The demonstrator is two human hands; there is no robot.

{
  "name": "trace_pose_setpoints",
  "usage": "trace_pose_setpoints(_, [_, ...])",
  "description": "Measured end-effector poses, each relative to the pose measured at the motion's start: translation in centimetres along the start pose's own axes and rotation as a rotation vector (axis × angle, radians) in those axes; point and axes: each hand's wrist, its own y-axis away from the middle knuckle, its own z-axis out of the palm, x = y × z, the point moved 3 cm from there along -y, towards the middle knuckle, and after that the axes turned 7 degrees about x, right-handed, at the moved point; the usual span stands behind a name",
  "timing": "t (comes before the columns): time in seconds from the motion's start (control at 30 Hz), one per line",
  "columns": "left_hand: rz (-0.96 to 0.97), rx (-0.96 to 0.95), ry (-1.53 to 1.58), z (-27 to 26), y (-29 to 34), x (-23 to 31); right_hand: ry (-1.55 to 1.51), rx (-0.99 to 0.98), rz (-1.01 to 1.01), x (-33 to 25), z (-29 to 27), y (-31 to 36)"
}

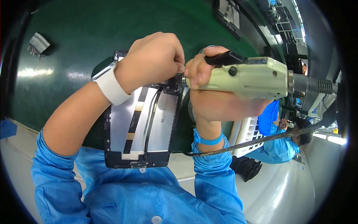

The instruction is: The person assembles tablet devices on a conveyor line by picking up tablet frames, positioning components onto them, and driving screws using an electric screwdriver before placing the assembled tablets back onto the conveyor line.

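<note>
An opened tablet (125, 112) with a silver inner plate, black frame and flat ribbon cables lies in front of me at the table's near edge. My right hand (209, 89) is wrapped around a cream electric screwdriver (250, 77) with a black lever, held nearly level above the tablet's upper right. The screwdriver's tip points left, toward my left fingertips. My left hand (154, 58) is curled over the tablet's top end, thumb and fingers pinched by the tip. Whatever they pinch is hidden. Part of the tablet's top is covered by this hand.
A small silver ribbed block with a pile of screws (37, 44) sits at the far left of the green table (85, 26). Another opened tablet (228, 16) lies at the far right. The screwdriver's dark cable (257, 141) crosses my right forearm. A co-worker's blue sleeve (274, 147) and a white rack (246, 136) are at right.
</note>
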Motion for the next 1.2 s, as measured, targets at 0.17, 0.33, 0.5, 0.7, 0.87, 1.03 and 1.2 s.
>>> trace_pose_setpoints(0.17, [-0.046, -0.038, 0.042, -0.6, 0.4, -0.1, -0.009, -0.087, -0.116, -4.4, -1.4, -1.7])
trace_pose_setpoints(0.33, [-0.087, -0.07, 0.035, -0.5, 0.4, 1.0, 0.19, 0.154, -0.371, -7.1, -6.2, -3.7])
trace_pose_setpoints(0.5, [-0.048, -0.064, 0.056, -0.5, 0.6, 0.9, 0.219, 0.393, -0.377, -5.4, -8.2, -4.1])
trace_pose_setpoints(0.7, [-0.048, -0.061, 0.076, -0.4, 0.4, 1.1, 0.219, 0.331, -0.292, -4.2, -8.0, -3.3])
trace_pose_setpoints(0.87, [-0.044, -0.068, 0.078, -0.4, 0.4, 1.0, 0.258, 0.255, -0.295, -3.8, -8.3, -3.4])
trace_pose_setpoints(1.03, [-0.019, -0.06, 0.094, -0.3, 0.4, 0.8, 0.236, 0.31, -0.285, -3.9, -7.8, -3.3])
trace_pose_setpoints(1.2, [0.006, -0.054, 0.093, -0.4, 0.5, 0.8, 0.277, 0.264, -0.232, -4.2, -8.0, -3.2])
